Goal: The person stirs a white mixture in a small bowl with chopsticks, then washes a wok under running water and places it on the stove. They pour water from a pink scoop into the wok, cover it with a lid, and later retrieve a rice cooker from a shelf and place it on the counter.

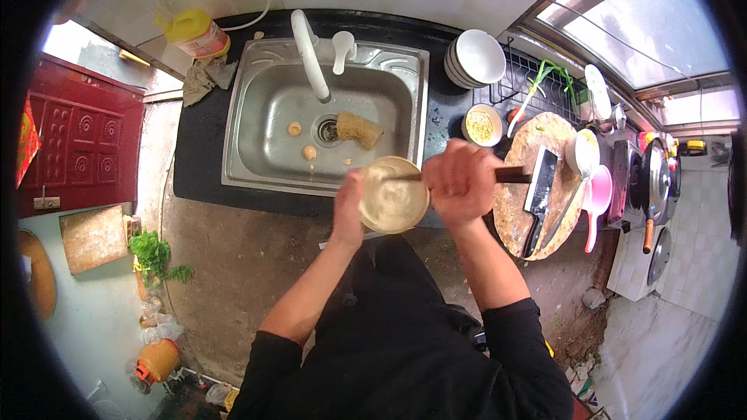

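My left hand [348, 207] holds a pale bowl [394, 223] by its left side, at the front edge of the sink. Inside it is a pale, blurred liquid. Dark chopsticks [513, 175] are gripped in the fist of my right hand [461, 184], their tips reaching into the bowl. Behind the bowl is the stainless steel sink [268, 93], where a loofah [360, 130] lies beside the drain [327, 131]. Pieces of eggshell [309, 153] are scattered on the sink bottom.
On the right, a cleaver [540, 186] lies on a round chopping board [513, 227] near a small bowl [582, 151]. Stacked white bowls [475, 58], a bowl of yellow kernels [481, 125], a green onion [528, 96] and a pink ladle [596, 192] stand around. A white faucet [309, 55] arches over the sink.
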`<state>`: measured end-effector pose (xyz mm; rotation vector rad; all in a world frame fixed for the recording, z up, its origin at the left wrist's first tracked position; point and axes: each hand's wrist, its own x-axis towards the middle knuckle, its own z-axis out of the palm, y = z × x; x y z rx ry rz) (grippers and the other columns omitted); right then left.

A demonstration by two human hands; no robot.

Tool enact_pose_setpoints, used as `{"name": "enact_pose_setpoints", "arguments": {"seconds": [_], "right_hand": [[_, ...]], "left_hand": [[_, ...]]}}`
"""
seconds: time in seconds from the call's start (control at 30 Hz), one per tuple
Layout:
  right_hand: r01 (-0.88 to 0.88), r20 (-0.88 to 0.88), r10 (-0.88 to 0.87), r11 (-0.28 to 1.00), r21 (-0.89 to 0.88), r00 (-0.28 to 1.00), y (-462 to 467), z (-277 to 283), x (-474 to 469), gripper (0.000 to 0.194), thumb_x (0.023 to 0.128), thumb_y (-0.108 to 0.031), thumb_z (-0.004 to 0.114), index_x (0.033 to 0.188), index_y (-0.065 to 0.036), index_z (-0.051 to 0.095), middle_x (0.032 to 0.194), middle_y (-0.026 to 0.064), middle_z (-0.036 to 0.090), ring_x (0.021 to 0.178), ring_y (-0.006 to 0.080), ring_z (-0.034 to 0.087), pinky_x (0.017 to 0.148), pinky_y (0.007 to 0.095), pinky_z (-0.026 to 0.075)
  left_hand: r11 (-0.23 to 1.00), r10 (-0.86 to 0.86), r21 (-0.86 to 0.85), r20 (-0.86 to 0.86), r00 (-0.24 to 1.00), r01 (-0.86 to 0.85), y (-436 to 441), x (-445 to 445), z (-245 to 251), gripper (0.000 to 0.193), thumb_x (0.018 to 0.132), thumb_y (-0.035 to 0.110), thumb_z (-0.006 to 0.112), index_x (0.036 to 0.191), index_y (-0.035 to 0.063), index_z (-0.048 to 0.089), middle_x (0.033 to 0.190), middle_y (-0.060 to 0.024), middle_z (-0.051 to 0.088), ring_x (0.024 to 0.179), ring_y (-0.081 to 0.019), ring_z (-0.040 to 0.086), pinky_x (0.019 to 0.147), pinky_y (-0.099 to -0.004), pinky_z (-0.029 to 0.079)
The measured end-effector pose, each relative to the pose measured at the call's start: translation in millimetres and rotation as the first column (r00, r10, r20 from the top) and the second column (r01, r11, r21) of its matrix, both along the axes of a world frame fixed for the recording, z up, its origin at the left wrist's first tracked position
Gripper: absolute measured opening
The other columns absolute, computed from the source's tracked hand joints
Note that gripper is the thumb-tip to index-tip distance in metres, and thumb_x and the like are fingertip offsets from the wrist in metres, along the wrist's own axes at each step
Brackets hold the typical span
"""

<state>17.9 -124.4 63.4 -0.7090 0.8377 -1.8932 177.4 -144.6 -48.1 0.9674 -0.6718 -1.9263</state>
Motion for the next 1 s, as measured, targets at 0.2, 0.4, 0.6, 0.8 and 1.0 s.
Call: {"name": "enact_pose_setpoints", "arguments": {"seconds": [0.2, 0.4, 0.6, 0.8, 1.0], "right_hand": [[-0.101, -0.203, 0.049, 0.962, -0.253, 0.978, -3.6, -4.5, 1.9, 0.051, 0.096, -0.034, 0.053, 0.056, -0.012, 0.03, 0.048, 0.0012, 0.032, 0.044, 0.015, 0.031, 0.039, 0.0308, 0.028], [0.03, -0.146, -0.06, 0.98, -0.195, 0.987, 0.7, -19.4, -3.2, 0.042, 0.095, -0.019, 0.049, 0.056, -0.007, 0.039, 0.054, 0.0039, 0.044, 0.046, 0.0144, 0.037, 0.045, 0.0301, 0.033], [-0.065, -0.05, 0.061, 0.995, -0.072, 0.997, -8.4, -8.5, 0.9, 0.05, 0.102, -0.038, 0.037, 0.059, -0.012, 0.033, 0.054, -0.0001, 0.029, 0.042, 0.0135, 0.023, 0.043, 0.0269, 0.025], [-0.298, -0.26, 0.254, 0.943, -0.146, 0.932, -7.7, 6.0, 7.5, 0.05, 0.098, -0.032, 0.049, 0.057, -0.012, 0.03, 0.051, 0.0011, 0.036, 0.043, 0.0159, 0.031, 0.038, 0.0294, 0.028], [-0.082, -0.154, 0.062, 0.988, -0.129, 0.986, -7.1, 0.5, 0.6, 0.05, 0.099, -0.033, 0.047, 0.056, -0.012, 0.031, 0.052, -0.0012, 0.03, 0.042, 0.0112, 0.026, 0.041, 0.0288, 0.027]], "left_hand": [[0.997, 0.071, 0.036, 0.045, 0.997, -0.072, -0.2, 0.0, 5.5, 0.043, 0.102, 0.041, 0.041, 0.115, 0.0029, 0.056, 0.112, -0.005, 0.059, 0.101, -0.0127, 0.056, 0.09, -0.0297, 0.045], [0.994, 0.105, -0.036, -0.035, 0.994, -0.106, 3.8, 6.5, -8.6, 0.045, 0.101, 0.044, 0.045, 0.116, 0.0028, 0.057, 0.109, -0.0015, 0.058, 0.102, -0.0101, 0.051, 0.091, -0.0288, 0.042], [0.996, 0.019, 0.087, -0.022, 1.0, -0.017, 2.6, 5.1, -7.0, 0.05, 0.101, 0.045, 0.043, 0.121, 0.001, 0.054, 0.117, -0.0083, 0.059, 0.108, -0.0151, 0.056, 0.095, -0.032, 0.045], [0.998, -0.052, 0.018, 0.032, 0.998, 0.052, 1.3, 10.7, -1.7, 0.053, 0.1, 0.05, 0.042, 0.122, 0.0029, 0.053, 0.117, -0.0082, 0.058, 0.108, -0.016, 0.055, 0.095, -0.033, 0.044], [0.997, 0.071, -0.01, -0.04, 0.997, -0.071, 0.0, 5.7, 1.5, 0.05, 0.101, 0.048, 0.041, 0.118, 0.0022, 0.054, 0.114, -0.008, 0.059, 0.103, -0.016, 0.056, 0.093, -0.0329, 0.045]]}}
